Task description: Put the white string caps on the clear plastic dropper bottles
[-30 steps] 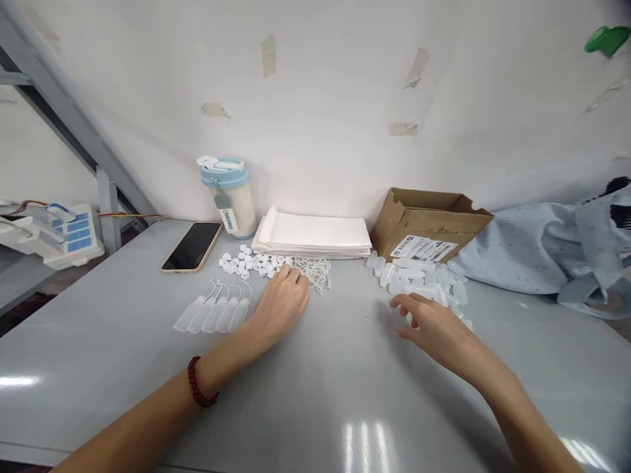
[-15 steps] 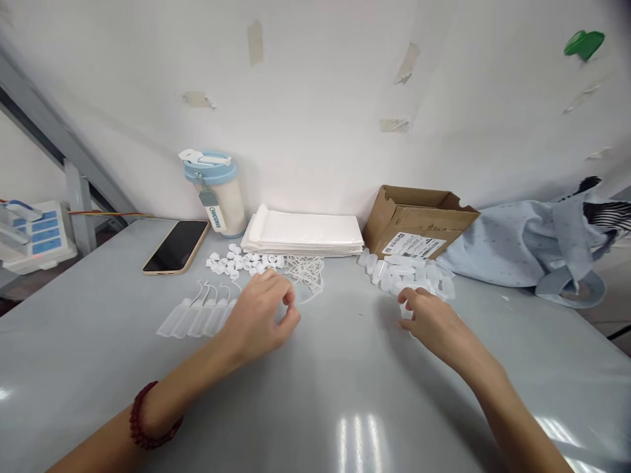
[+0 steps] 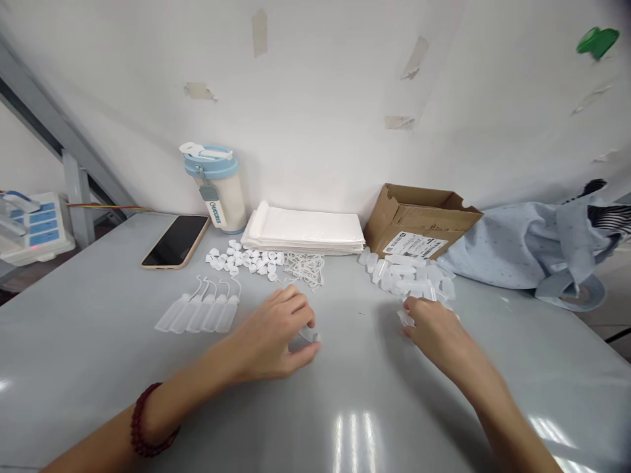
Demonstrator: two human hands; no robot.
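Observation:
My left hand (image 3: pixel 276 335) hovers over the middle of the grey table, thumb and fingers curled around a short white cord (image 3: pixel 309 336); the exact contact is partly hidden. At the right, my right hand (image 3: pixel 434 328) has a small translucent plastic bottle (image 3: pixel 405 318) between thumb and fingers, in front of a heap of similar bottles (image 3: pixel 407 270). Beside my left hand, several translucent bottles with white cord loops (image 3: pixel 207 312) lie in a row. Farther back are a pile of white caps (image 3: pixel 246 259) and a tangle of white cords (image 3: pixel 304 268).
A phone (image 3: pixel 176 242) lies at the left, near a blue-lidded tumbler (image 3: pixel 219 190). White padded envelopes (image 3: pixel 310 226) are stacked by the wall. A cardboard box (image 3: pixel 419 223) stands behind the bottle heap, with a light blue cloth bag (image 3: pixel 513 243) to its right.
My left hand has moved right and toward me, away from the caps and cord tangle, with a cord at its fingers. My right hand has drawn slightly toward me with a bottle.

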